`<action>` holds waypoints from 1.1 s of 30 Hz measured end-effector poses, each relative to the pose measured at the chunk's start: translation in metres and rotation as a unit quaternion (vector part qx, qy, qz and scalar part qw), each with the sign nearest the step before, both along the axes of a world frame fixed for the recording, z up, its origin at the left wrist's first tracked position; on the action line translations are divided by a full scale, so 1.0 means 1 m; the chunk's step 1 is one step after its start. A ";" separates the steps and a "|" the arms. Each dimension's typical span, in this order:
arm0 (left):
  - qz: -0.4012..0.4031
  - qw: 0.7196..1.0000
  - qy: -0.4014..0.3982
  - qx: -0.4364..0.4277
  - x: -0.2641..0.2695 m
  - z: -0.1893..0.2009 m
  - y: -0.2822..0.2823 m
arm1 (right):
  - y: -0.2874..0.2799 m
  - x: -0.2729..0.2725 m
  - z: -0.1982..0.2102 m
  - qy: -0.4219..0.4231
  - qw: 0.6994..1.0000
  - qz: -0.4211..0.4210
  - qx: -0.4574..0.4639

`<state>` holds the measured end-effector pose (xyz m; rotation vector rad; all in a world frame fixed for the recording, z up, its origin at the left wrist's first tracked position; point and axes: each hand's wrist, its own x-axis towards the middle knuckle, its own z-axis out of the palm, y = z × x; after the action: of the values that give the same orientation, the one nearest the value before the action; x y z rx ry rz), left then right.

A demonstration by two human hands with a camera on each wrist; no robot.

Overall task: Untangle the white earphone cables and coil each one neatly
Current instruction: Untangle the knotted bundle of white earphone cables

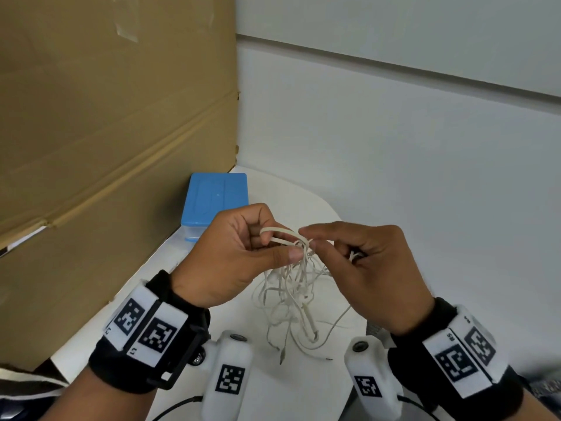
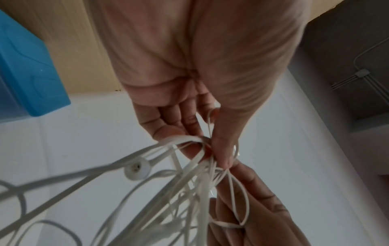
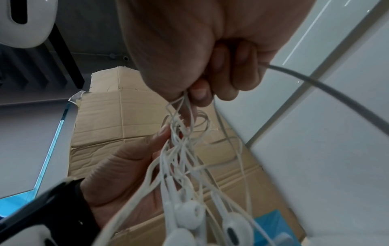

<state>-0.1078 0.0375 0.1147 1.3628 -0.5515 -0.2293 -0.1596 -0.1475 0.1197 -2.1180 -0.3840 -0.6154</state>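
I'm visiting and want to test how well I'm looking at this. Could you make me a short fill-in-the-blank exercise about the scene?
1. Both hands hold a tangle of ____ earphone cables.
2. The box behind the left hand has a ____ lid.
3. The cables hang above a white ____.
4. The big sheet on the left is brown ____.

Missing words: white; blue; table; cardboard

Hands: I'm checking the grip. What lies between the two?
In the head view, only the knotted top of the white cables spans between left hand and right hand.
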 end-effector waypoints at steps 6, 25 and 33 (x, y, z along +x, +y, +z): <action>-0.002 1.000 -0.009 -0.001 0.005 -0.005 0.003 | -0.003 -0.002 0.001 0.048 0.997 0.015 0.050; 0.057 0.967 -0.141 0.203 -0.012 -0.025 -0.017 | -0.009 0.002 0.025 0.183 0.951 0.013 0.249; 0.059 0.961 -0.173 0.208 -0.006 -0.026 -0.015 | -0.018 -0.001 0.018 0.199 0.979 -0.021 -0.038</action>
<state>-0.1139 0.0223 0.0885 1.8586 -0.7364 -0.0035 -0.1608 -0.1653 0.1374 -2.2611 -0.1386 -0.1898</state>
